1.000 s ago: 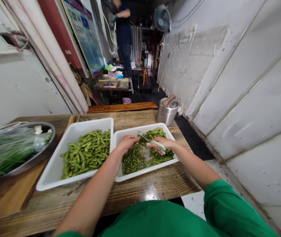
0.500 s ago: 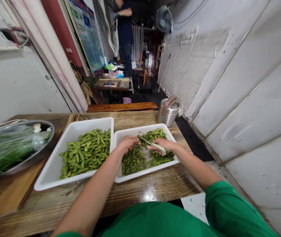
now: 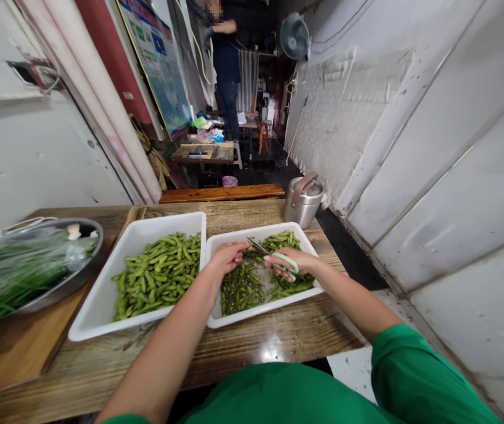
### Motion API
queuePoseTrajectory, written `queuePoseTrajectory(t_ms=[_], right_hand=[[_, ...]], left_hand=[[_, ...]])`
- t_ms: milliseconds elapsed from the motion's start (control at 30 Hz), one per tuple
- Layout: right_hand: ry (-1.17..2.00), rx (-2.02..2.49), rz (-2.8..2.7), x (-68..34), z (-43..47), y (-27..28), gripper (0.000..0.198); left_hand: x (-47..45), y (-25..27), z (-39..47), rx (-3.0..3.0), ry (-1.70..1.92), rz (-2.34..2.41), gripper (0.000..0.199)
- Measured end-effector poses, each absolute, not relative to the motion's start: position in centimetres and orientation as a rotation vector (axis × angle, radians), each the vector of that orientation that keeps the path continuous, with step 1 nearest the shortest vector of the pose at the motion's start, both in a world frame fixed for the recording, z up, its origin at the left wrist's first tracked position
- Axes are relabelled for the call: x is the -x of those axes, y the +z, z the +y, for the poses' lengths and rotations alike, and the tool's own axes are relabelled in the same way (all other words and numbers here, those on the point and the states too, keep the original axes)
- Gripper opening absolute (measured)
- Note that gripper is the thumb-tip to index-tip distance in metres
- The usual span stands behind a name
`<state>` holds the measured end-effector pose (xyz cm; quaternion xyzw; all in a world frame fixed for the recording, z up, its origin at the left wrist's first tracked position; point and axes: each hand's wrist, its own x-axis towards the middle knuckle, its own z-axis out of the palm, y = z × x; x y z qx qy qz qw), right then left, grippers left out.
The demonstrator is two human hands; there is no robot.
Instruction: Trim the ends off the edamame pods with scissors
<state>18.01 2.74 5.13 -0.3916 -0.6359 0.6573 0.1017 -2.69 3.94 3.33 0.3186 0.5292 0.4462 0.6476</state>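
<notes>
My right hand (image 3: 295,262) grips scissors (image 3: 289,259) with pale green handles, their blades parted and pointing left. At the blade tips, my left hand (image 3: 229,257) is closed in a pinch on an edamame pod, mostly covered by the fingers. Both hands are over the right white tray (image 3: 234,321). In that tray, small dark green pods and clippings (image 3: 241,290) lie at the left, and larger edamame pods (image 3: 285,240) lie along the back and right. The left white tray (image 3: 96,315) holds a heap of whole edamame pods (image 3: 163,268).
A steel bowl (image 3: 95,259) of bagged green vegetables (image 3: 22,265) stands on a wooden board (image 3: 26,347) at the left. Behind the right tray is a lidded steel pot (image 3: 303,203). A bench (image 3: 223,193) lies beyond the table; farther back stands a person (image 3: 227,70).
The scissor handles have spread and the blades have parted beside my left fingers. My view has shifted slightly left. The trays rest as before.
</notes>
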Motion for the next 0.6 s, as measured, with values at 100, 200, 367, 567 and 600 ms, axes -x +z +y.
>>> queuePoseTrajectory(t_ms=[100, 200, 367, 567, 600], right_hand=[[1.922, 1.153, -1.884, -18.0, 2.6, 5.2, 0.04], [1.907, 1.138, -1.926, -18.0, 2.5, 5.2, 0.04], [1.879, 1.129, -2.014, -18.0, 2.5, 5.3, 0.043], [1.811, 1.209, -2.077, -18.1, 2.9, 4.3, 0.042], [1.793, 1.198, -2.081, -18.2, 3.0, 4.1, 0.041]], left_hand=[[2.7, 3.5, 3.9, -0.716, 0.996, 1.192, 0.008], [2.8, 3.5, 4.0, -0.707, 0.969, 1.201, 0.007], [2.8, 3.4, 4.0, -0.766, 0.924, 1.263, 0.008], [2.3, 2.8, 3.5, -1.234, 0.839, 1.789, 0.008], [2.3, 3.0, 3.4, -1.293, 0.834, 1.844, 0.009]])
